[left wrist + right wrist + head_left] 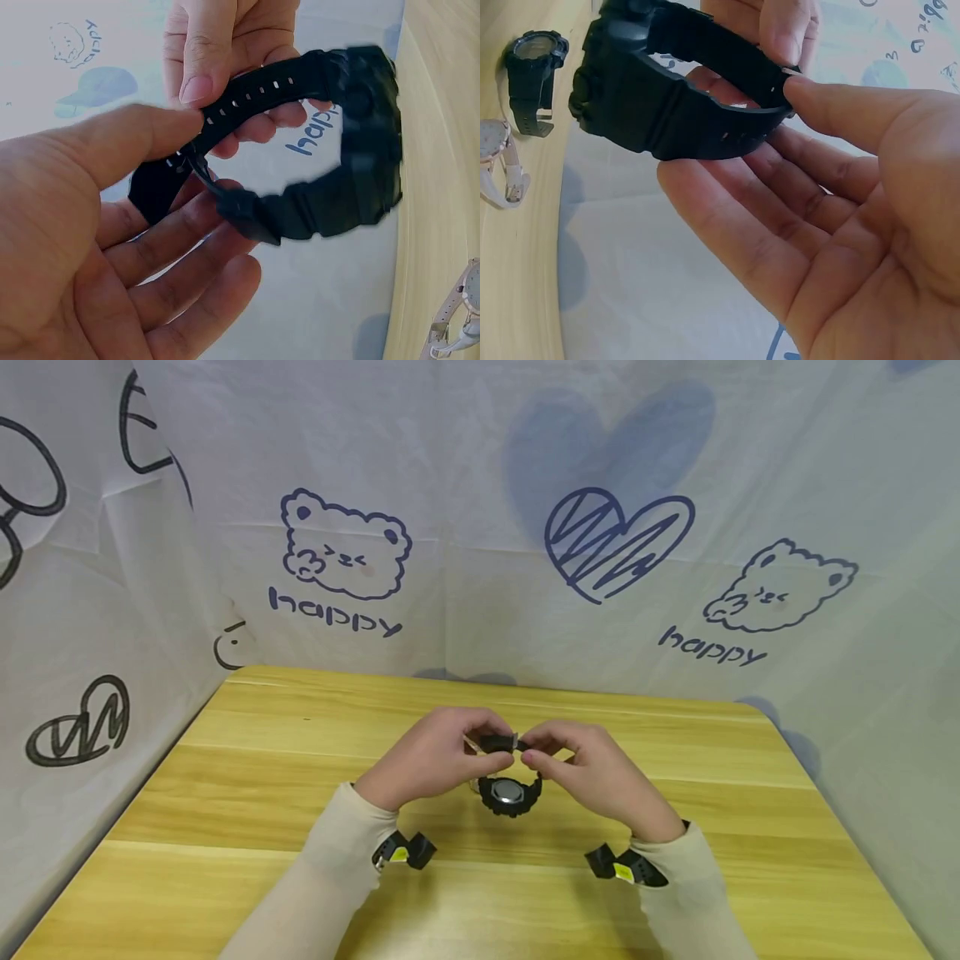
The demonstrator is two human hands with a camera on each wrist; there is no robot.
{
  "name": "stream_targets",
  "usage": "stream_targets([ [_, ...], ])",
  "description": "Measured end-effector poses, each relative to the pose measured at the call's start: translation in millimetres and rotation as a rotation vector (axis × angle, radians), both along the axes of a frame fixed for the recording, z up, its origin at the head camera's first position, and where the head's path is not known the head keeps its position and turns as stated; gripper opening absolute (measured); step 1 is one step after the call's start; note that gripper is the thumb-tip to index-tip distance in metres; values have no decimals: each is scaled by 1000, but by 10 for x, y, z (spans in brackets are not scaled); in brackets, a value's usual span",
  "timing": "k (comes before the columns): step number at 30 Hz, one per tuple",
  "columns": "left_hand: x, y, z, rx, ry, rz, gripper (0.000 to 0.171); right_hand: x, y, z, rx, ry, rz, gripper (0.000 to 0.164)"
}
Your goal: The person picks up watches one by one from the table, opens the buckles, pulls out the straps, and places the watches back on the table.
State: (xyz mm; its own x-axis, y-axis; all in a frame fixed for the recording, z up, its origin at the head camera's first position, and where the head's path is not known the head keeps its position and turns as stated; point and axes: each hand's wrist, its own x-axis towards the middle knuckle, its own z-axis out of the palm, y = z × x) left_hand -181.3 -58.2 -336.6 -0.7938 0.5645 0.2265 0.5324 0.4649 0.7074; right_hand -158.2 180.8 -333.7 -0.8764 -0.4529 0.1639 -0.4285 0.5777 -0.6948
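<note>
Both hands hold up a bulky black wristwatch (pixel 371 135) above the table, its strap bent into a loop. My left hand (pixel 442 756) pinches the strap (pixel 497 743) close to the buckle (pixel 204 169), with the thumb on top. My right hand (pixel 592 768) pinches the strap from the other side, thumb over the holed part (pixel 255 90) in the left wrist view. The holed end reaches past the buckle; whether the buckle's pin sits in a hole, I cannot tell. The right wrist view shows the case (pixel 615 97) hanging toward the table side.
Another black watch (pixel 536 49) with a round face lies on the wooden table (pixel 225 793). Near it lies a pale-strapped watch (pixel 493 142), also at the edge of the left wrist view. A white printed cloth (pixel 465 485) hangs behind and beside the table.
</note>
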Motion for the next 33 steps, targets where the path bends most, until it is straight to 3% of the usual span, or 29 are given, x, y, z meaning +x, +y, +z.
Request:
stream_targets([
  [18, -6, 15, -3, -19, -1, 9, 18, -19, -5, -17, 7, -17, 37, 16],
  [33, -23, -81, 37, 71, -33, 30, 18, -20, 38, -13, -21, -60, 23, 19],
])
